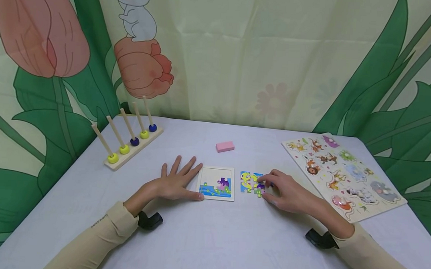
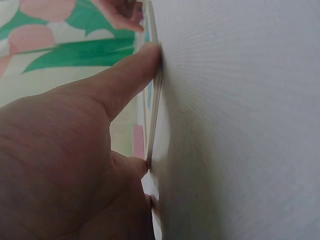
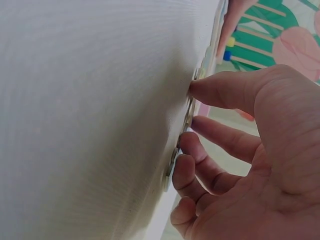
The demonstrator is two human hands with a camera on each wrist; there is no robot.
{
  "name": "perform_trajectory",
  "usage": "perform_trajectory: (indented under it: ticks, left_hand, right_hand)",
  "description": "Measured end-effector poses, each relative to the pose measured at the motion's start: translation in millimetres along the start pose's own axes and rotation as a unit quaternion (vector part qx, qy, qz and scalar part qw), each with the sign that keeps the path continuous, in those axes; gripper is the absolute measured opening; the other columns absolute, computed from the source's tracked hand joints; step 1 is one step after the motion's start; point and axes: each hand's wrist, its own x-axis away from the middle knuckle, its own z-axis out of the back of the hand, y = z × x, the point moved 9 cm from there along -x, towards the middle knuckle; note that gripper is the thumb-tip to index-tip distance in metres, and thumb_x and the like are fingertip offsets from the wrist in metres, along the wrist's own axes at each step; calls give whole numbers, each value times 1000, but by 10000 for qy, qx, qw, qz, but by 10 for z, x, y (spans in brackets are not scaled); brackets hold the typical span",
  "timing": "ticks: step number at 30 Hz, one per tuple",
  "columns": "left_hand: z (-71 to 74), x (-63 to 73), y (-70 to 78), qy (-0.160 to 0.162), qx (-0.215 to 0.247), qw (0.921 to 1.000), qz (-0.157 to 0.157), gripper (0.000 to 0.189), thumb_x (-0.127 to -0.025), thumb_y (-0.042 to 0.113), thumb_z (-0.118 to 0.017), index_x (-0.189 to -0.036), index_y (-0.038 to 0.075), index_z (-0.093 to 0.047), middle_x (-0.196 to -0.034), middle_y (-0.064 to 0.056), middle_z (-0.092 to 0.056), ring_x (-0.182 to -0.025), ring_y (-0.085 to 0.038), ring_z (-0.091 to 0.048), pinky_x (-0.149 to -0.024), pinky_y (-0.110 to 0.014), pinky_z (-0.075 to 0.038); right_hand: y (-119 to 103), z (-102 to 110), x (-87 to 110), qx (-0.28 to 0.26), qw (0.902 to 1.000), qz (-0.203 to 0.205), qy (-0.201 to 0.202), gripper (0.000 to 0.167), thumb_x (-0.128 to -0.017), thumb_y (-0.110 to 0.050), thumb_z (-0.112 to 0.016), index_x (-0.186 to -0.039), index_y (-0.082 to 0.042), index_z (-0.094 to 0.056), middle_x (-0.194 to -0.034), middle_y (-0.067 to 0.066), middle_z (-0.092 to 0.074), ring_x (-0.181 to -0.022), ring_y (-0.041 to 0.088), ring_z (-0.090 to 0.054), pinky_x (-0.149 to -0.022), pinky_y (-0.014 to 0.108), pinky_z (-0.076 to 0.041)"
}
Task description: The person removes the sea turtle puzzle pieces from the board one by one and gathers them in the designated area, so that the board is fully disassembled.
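Observation:
A small framed jigsaw board (image 1: 215, 198) lies in the middle of the table, with a blue sea strip and a purple piece in its lower part. Fingers spread wide, my left hand (image 1: 177, 184) rests at its left side, thumb and index fingertip on the frame's edge. In the left wrist view the thumb (image 2: 132, 72) presses that edge. Several yellow, blue and purple jigsaw pieces (image 1: 247, 182) lie together right of the board. My right hand (image 1: 289, 192) pinches a purple-and-green jigsaw piece (image 1: 259, 188) at their right side between thumb and index finger.
A pink block (image 1: 225, 146) lies behind the board. At the back left stands a wooden peg stand (image 1: 133, 150) with yellow and blue beads. An animal puzzle board (image 1: 322, 171) lies on the right, near my right forearm. A patterned curtain (image 1: 222, 62) hangs behind the table.

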Motion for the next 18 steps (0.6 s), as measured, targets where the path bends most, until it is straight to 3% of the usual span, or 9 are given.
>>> perform_trajectory:
  ticks: [11,18]
  left_hand:
    - [-30,-45,-34,-2,-100,9999,38,109,-88,81,-60,-171,37,-5,-180,7,15,-163,-41,28,-121,-80,15]
    - [-48,-65,-56,-48,-89,9999,64,109,-88,80,-61,-171,37,-5,-180,7,16,-163,-41,29,-120,-79,16]
  right_hand:
    - [-35,17,1,160,9999,3,-27,49,-97,-24,-76,-142,-12,-64,-111,-2,-62,-99,17,-54,-89,38,-49]
    - [-183,7,-27,169,9995,251,41,41,-95,-20,-77,-134,-12,-70,-110,-1,-63,-100,16,-55,-89,38,-46]
